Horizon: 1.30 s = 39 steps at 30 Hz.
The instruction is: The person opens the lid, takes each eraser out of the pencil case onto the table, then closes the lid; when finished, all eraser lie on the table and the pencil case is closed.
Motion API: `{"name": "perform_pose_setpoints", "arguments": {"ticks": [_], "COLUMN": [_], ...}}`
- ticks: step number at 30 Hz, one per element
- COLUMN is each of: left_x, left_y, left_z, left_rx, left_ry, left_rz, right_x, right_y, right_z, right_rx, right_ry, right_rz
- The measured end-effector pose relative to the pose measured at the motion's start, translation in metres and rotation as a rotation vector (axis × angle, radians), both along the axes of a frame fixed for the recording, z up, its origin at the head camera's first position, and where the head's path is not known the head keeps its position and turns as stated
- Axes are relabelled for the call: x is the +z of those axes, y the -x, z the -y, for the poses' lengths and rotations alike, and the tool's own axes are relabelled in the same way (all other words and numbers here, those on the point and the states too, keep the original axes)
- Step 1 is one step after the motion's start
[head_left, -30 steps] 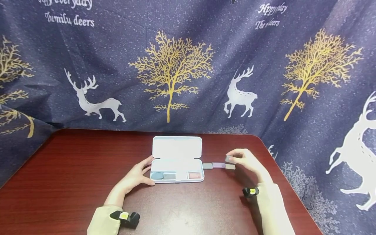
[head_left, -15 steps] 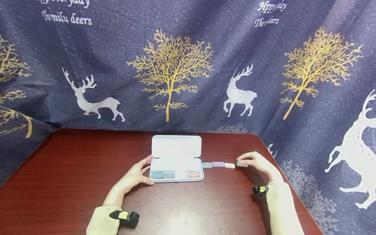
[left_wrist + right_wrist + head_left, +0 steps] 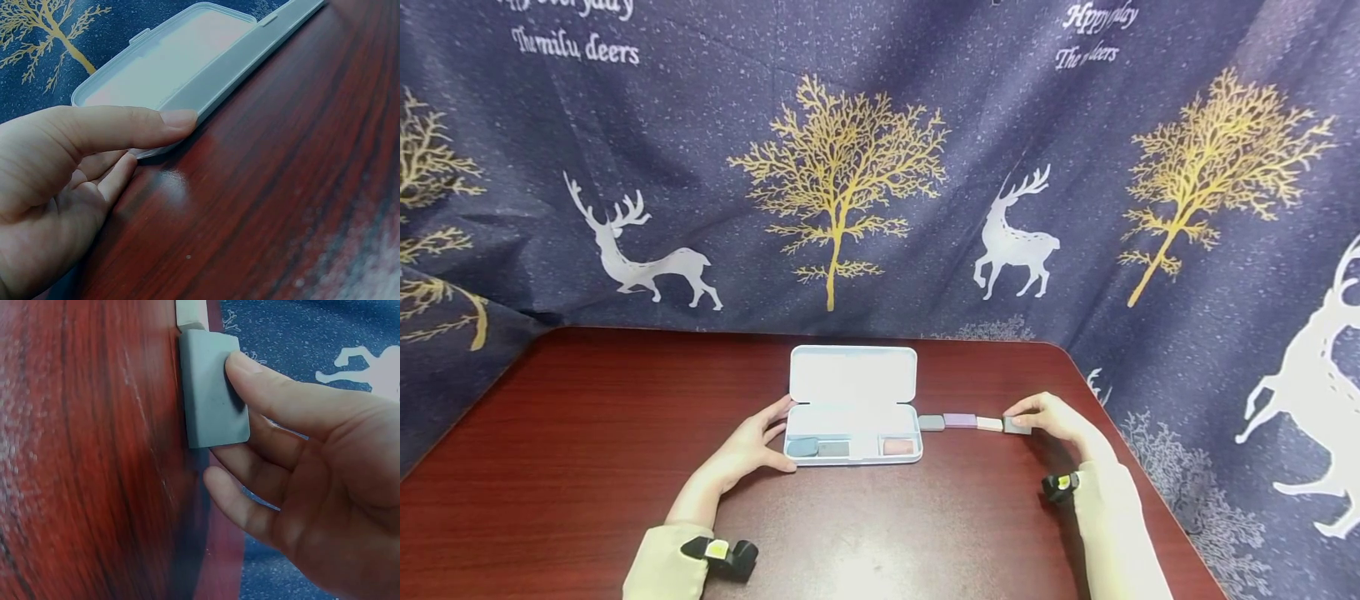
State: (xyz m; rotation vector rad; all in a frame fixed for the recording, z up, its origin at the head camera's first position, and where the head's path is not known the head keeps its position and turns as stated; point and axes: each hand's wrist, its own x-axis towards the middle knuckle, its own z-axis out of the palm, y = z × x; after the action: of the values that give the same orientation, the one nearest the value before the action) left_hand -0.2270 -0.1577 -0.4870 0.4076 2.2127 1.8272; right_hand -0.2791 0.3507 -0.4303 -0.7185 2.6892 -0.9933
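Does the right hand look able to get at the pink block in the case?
Probably yes: the case stands open and nothing covers the pink block, but the right hand would likely need to release the grey block it pinches first.

Counts. Pencil case point(image 3: 853, 375): 1. Small blocks: 7. Row, 4: dark grey block point(image 3: 931, 422), purple block point(image 3: 959, 421), cream block point(image 3: 989, 424), light grey block point(image 3: 1017, 427). In case, 3: blue block point(image 3: 802, 447), grey block point(image 3: 833, 449), pink block point(image 3: 898, 447). Hands: 2, left hand point(image 3: 747, 450), right hand point(image 3: 1055, 417). Pale sleeves point(image 3: 662, 560): 2. Black wrist cameras point(image 3: 721, 557): 2. Table point(image 3: 880, 517): 1. Backdrop cloth point(image 3: 700, 125): 1; whole gold trees point(image 3: 832, 258), 2; white deer point(image 3: 658, 268), at least 3.
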Motion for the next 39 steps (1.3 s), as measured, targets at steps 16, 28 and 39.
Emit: {"name": "perform_pose_setpoints", "arguments": {"ticks": [16,28,39], "left_x": [-0.001,0.000,-0.001], "left_y": [0.001,0.001,0.001], "left_z": [0.000,-0.001,0.000], "left_rx": [-0.006,-0.011,-0.015], "left_ry": [-0.008,-0.009,-0.020], "left_rz": [0.002,0.016,0.013], "right_x": [-0.006,-0.009,-0.008], "right_y": [0.006,0.006,0.005], "right_z": [0.005,0.004,0.010], "right_rx": [-0.060,-0.119,-0.186], "right_ry": [-0.010,-0.003,0.015], "right_rz": [0.016,0.029,-0.024]}}
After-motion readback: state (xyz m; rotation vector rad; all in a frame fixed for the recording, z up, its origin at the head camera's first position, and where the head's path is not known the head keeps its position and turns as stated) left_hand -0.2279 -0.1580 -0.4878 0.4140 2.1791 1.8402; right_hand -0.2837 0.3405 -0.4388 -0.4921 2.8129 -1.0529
